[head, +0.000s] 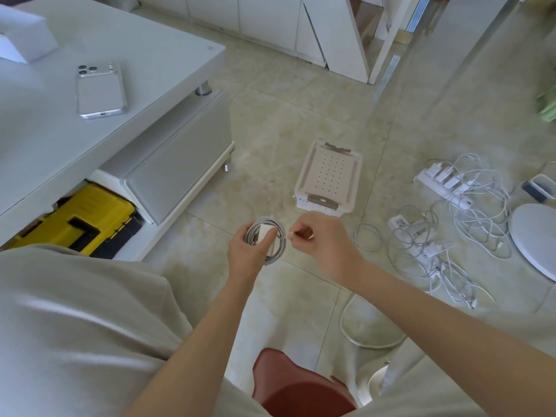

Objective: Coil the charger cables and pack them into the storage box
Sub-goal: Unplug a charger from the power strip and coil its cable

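My left hand (245,251) grips a coiled grey charger cable (278,246) wound around a white charger block (266,236), held above the floor. Just to its right, my right hand (320,239) pinches the cable's free plug end (291,235). The storage box (329,179), beige with a perforated lid and brown latches, sits shut on the tiled floor right behind my hands. More white cables (478,203) lie tangled on the floor at the right, plugged into power strips (442,183).
A white low table (144,76) stands at the left with a phone (100,90) on it and a yellow toolbox (87,219) beneath. A round white base (534,236) lies at the far right. A red stool (298,386) is below me, with a thick white cord (355,335) looped beside it.
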The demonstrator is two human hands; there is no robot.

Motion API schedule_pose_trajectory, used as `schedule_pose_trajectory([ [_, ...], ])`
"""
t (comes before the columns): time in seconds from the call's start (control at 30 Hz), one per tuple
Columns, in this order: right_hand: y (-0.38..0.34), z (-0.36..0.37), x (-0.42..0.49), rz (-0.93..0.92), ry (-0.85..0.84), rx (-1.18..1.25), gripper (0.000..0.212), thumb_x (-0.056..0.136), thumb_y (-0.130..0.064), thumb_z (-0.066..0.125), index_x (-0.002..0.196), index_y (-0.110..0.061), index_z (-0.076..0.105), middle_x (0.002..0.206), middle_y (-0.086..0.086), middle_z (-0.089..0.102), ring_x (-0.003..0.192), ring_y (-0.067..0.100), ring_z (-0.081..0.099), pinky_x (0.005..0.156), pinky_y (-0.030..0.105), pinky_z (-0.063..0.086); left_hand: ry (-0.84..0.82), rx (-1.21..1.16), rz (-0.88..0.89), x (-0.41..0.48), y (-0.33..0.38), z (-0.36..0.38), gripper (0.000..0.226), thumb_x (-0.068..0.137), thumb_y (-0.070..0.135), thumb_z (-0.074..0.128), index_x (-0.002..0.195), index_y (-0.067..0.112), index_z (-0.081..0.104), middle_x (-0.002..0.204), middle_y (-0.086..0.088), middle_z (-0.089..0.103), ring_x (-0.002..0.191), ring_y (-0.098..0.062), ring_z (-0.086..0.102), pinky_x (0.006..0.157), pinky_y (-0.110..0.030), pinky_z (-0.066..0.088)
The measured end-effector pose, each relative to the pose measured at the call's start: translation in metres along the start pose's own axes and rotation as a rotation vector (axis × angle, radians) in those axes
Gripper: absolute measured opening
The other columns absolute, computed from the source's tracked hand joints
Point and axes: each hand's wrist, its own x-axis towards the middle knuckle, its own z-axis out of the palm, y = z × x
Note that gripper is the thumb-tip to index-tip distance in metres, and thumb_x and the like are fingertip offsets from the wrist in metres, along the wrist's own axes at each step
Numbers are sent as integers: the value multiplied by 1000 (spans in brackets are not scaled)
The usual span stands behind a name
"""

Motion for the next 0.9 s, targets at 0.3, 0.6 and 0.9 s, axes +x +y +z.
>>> schedule_pose_trajectory([
  [0.3, 4, -14, 7, 860, 201, 1183, 10, 87, 3, 58, 77, 1, 58, 70, 7, 53, 65, 10, 54, 61, 20, 58, -206, -223, -91, -4, 39, 8, 23, 81, 27, 72, 103, 22, 67, 98, 0, 71, 92, -19, 66, 75, -31, 56],
  [0.6, -22, -4, -11, 586, 254, 819, 18, 91, 7, 46, 101, -5, 54, 83, 5, 56, 67, 13, 59, 67, 14, 53, -73, 123, 253, -9, 50, 11, 26, 75, 18, 77, 92, 27, 60, 80, 16, 63, 70, 1, 59, 57, -4, 42],
  [0.9, -10, -5, -19, 173, 169, 72, 15, 86, -1, 58, 93, -11, 67, 87, -4, 56, 77, 7, 52, 74, 17, 41, -113, 228, 282, -17, 38, 20, 31, 74, 26, 80, 98, 23, 60, 82, 12, 63, 70, -2, 55, 60, -8, 43],
])
